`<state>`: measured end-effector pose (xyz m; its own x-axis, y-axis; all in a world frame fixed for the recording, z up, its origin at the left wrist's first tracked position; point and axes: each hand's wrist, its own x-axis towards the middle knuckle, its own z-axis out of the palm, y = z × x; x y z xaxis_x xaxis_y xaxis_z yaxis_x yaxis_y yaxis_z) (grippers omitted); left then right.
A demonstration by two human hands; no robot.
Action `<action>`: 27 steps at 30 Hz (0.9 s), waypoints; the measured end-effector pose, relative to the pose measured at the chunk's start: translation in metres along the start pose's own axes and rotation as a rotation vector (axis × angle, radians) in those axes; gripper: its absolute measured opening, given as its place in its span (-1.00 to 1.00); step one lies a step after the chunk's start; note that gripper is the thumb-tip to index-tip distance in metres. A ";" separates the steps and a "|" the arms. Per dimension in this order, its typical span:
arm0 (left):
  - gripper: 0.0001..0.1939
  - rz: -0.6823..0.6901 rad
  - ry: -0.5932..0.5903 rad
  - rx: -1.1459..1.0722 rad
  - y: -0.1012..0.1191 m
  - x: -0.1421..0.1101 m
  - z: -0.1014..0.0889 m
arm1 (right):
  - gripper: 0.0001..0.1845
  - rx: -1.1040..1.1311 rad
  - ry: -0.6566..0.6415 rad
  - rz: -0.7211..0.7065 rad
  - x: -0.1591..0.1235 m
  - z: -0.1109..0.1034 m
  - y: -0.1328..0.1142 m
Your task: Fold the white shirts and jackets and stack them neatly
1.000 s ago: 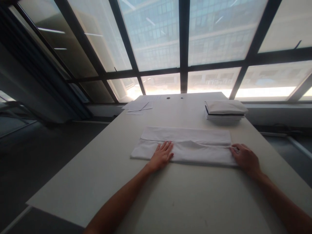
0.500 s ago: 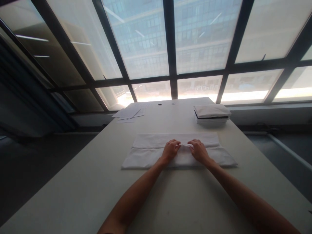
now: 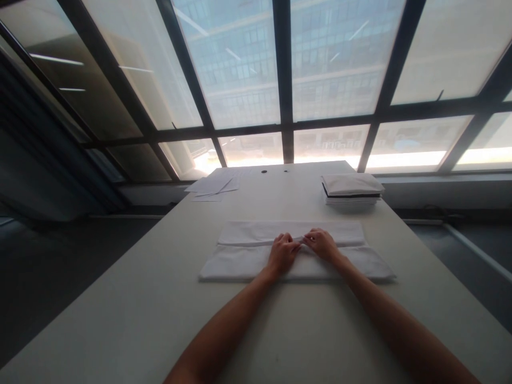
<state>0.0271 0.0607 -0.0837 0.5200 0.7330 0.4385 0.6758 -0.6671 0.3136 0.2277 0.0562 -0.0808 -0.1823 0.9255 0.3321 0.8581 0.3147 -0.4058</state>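
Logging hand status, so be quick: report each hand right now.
Left hand: closed, fingertips pinching the white cloth near its middle.
Right hand: closed, pinching the same cloth close beside.

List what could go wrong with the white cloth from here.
1. The left hand and right hand seem to pinch the cloth along its middle line; an uneven tug might pucker it.
2. Both hands reach in over its near edge, so a brushing wrist could rumple that half.

Looks like an office here: beyond the fingers [image 3: 314, 235], tall black-framed windows [image 3: 436, 48] facing a multi-storey building [image 3: 244, 58]; paper sheets [image 3: 210, 185] up ahead-left on a white table [image 3: 132, 309]!
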 end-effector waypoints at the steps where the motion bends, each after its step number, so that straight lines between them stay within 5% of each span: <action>1: -0.81 -0.016 -0.003 0.004 0.001 0.000 0.000 | -0.76 0.011 0.014 0.002 0.000 0.001 0.000; 14: -0.72 0.230 -0.127 -0.084 0.006 -0.004 -0.007 | -0.75 0.025 0.023 -0.062 -0.005 -0.002 -0.002; 21: -0.71 0.118 -0.039 0.001 0.002 -0.007 -0.005 | -0.66 -0.236 -0.082 -0.094 -0.028 -0.010 -0.025; 27: -0.48 0.158 -0.335 0.048 -0.003 -0.004 0.005 | -0.43 -0.302 -0.082 0.084 -0.053 0.016 -0.044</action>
<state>0.0253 0.0606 -0.0907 0.7565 0.6300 0.1755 0.5932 -0.7740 0.2213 0.1921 -0.0034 -0.0941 -0.1326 0.9633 0.2333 0.9732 0.1712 -0.1538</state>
